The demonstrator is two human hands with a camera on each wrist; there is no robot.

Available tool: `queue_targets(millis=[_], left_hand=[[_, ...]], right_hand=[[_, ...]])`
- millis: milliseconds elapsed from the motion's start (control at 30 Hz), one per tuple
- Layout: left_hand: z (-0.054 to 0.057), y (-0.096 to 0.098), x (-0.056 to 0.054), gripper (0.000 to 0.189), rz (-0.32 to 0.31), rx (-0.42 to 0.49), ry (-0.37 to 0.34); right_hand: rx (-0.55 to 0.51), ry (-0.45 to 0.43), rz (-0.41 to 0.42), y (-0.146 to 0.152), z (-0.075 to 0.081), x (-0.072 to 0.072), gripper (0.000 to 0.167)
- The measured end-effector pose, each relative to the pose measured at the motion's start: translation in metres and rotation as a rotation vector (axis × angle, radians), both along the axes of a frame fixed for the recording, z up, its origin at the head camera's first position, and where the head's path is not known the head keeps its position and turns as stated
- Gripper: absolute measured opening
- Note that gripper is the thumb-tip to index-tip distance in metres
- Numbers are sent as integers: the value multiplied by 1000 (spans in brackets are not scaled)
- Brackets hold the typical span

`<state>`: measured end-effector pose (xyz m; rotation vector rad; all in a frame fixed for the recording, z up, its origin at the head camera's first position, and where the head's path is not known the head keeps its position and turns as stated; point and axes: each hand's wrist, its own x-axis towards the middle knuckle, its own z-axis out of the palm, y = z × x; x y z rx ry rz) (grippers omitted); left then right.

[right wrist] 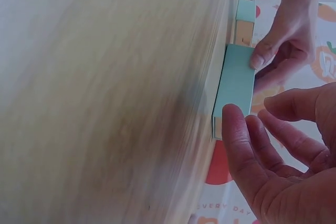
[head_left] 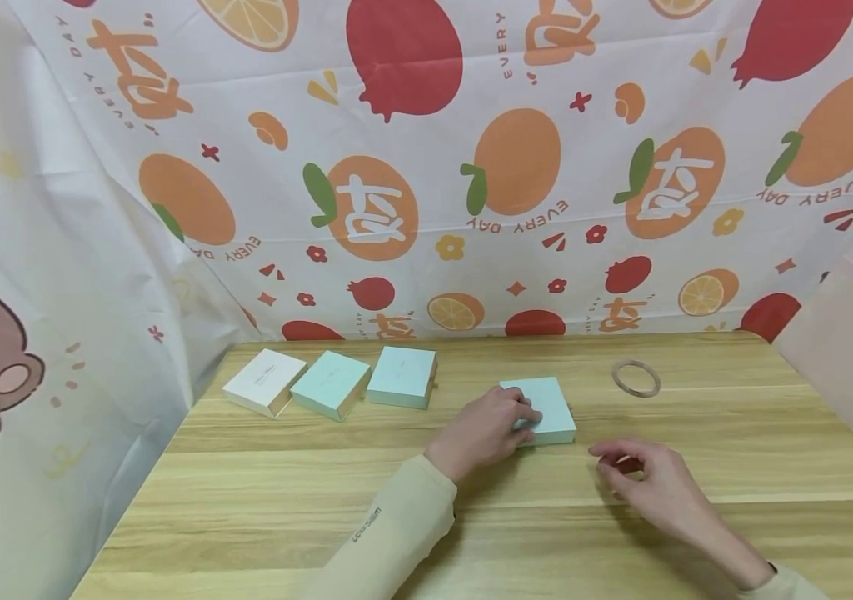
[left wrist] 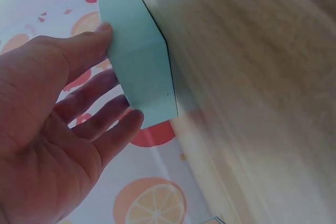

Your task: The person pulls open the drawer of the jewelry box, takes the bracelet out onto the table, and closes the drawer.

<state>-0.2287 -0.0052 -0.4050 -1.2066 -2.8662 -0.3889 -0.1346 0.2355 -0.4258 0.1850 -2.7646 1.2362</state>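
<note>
- Box (head_left: 546,407) at your left hand (head_left: 482,423): card by its look, smooth and matt, crisp folded edges.
- White box (head_left: 267,377), mint box (head_left: 332,382) and pale blue box (head_left: 402,373), to your left: same smooth, matt card look.
- Ring (head_left: 645,393), ahead of you: dull finish; you cannot tell its material.
- Surface (head_left: 261,508) before you: wood grain, smooth, soft sheen.
- Backdrop (head_left: 434,150) facing you: thin printed cloth by its look, matt, lightly creased.
- Side hanging (head_left: 97,275), your left: similar cloth, rumpled.
- Your left sleeve (head_left: 392,529): soft, matt cloth.

Mint box (head_left: 557,407) part-hidden by left hand (head_left: 482,425), right sleeve (head_left: 788,586) cropped
</note>
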Motion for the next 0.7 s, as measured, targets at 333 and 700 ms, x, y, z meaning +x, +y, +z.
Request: queue_targets(millis=[333,700], left_hand=[[-1,-13,8,23,57,68,47],[-5,8,-11,21,68,75,53]], right_hand=[[83,50,28,13,-2,1,15],[297,333,139,28,-10,6,24]])
